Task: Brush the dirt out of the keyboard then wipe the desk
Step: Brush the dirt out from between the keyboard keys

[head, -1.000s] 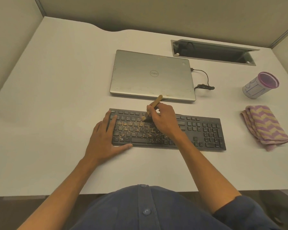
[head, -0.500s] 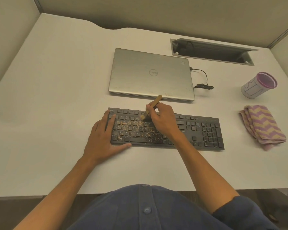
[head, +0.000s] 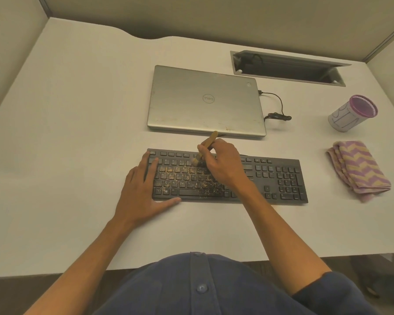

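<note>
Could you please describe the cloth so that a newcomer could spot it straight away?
Start at the black keyboard on the white desk. To its right, apart from it, lies the folded cloth, below the purple-rimmed cup. Its purple and yellow zigzag stripes are unique.

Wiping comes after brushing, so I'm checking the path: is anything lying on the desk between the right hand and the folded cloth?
Nothing visible blocks it. The right hand holds the brush over the keyboard, whose number-pad end lies between the hand and the cloth. Only bare desk separates the keyboard's end from the cloth; the cup stands farther back.
</note>
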A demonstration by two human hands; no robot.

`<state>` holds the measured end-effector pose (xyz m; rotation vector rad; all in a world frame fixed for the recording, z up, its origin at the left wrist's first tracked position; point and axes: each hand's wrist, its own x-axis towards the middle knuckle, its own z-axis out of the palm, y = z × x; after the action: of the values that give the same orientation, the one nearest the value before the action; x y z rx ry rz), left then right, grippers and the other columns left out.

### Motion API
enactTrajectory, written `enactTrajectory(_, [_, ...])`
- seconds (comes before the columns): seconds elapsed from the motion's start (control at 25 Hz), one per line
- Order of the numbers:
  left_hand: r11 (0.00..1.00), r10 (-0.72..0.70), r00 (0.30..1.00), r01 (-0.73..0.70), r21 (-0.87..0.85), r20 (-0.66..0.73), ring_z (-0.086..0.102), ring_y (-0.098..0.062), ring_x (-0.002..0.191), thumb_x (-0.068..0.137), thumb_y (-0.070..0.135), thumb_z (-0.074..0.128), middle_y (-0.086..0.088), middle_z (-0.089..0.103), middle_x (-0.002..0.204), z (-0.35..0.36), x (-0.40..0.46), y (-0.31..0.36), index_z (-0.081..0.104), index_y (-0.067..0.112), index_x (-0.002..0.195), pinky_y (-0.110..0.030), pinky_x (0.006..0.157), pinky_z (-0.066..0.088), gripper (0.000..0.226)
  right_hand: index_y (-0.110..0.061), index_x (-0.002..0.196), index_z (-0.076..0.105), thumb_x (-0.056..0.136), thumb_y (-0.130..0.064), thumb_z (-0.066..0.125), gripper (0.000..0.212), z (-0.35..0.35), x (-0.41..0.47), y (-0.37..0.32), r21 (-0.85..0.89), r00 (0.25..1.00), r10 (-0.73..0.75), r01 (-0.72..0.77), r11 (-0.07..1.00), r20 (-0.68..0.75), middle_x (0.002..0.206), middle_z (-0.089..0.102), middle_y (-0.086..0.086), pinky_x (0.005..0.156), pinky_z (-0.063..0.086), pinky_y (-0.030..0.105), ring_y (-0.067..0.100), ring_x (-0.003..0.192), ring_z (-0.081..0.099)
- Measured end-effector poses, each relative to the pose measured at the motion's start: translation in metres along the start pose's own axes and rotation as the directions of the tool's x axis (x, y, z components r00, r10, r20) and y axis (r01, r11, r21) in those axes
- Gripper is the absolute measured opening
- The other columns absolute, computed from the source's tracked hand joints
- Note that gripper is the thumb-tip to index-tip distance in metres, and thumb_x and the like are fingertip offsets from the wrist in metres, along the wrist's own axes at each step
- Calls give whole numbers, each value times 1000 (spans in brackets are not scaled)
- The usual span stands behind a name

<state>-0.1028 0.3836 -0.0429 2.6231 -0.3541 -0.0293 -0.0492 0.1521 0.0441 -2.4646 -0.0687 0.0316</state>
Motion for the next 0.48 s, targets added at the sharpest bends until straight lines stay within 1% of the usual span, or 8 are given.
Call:
enactTrajectory(0.12, [1000,-4,1000,4,-8,2,31,-32,142,70,91,49,0,0,170,-1,0,0,17,19,159,-49,118,30,119,-13,90,71,100,-37,47,35,0,2,-10,-138,992,-43,59,989,121,86,67,4,73,47,35,20,79,61])
enactTrajectory(0.16, [1000,-7,1000,7,-9,1,31,-32,142,70,91,49,0,0,170,-1,0,0,17,19,159,-48,118,30,119,-13,87,71,99,-37,47,36,-2,3,-13,-162,992,-57,75,984,111,85,67,2,72,46,34,20,78,60])
enactTrajectory(0.24, [1000,-8,1000,8,-9,1,31,-32,142,70,91,50,0,1,170,0,0,0,17,19,159,-48,118,30,119,-13,82,72,99,-36,48,37,-4,6,-14,-147,997,-56,63,987,53,79,64,-3,70,42,33,17,75,58])
enactTrajectory(0.32, [1000,-13,1000,13,-11,0,30,-32,143,70,91,49,0,1,170,0,0,1,17,19,159,-48,118,29,119,-14,81,70,99,-36,48,36,-4,6,-13,-131,995,-44,56,990,92,73,60,-8,69,41,31,16,74,57])
enactTrajectory(0.4, [1000,-19,1000,19,-16,1,29,-32,143,70,91,49,1,0,170,0,-1,0,16,20,160,-47,119,28,120,-15,83,71,99,-38,48,36,-1,4,-11,-151,990,-73,91,984,123,76,65,-4,68,44,32,17,73,60])
enactTrajectory(0.48, [1000,-15,1000,15,-19,5,28,-31,144,69,91,50,1,-1,170,-1,-1,0,16,20,160,-47,119,26,120,-15,81,71,98,-38,49,36,-1,2,-8,-157,994,-91,100,983,60,77,67,-1,67,46,33,18,72,61])
